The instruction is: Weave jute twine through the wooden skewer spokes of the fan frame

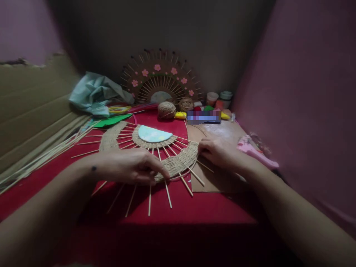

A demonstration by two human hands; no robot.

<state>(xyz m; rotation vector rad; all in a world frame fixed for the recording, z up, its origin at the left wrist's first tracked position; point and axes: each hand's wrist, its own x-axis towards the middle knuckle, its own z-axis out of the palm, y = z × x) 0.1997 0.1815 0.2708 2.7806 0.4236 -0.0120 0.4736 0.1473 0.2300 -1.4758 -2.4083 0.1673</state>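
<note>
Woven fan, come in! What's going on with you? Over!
Left hand on woven band; right hand at its right end. Sticks fanned out. Cardboard under band's right side.

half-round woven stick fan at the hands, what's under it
Red table surface shows between its thin wooden sticks; a flat brown cardboard sheet extends under its right end. Whatever lies directly beneath the beige woven band is covered.
</note>
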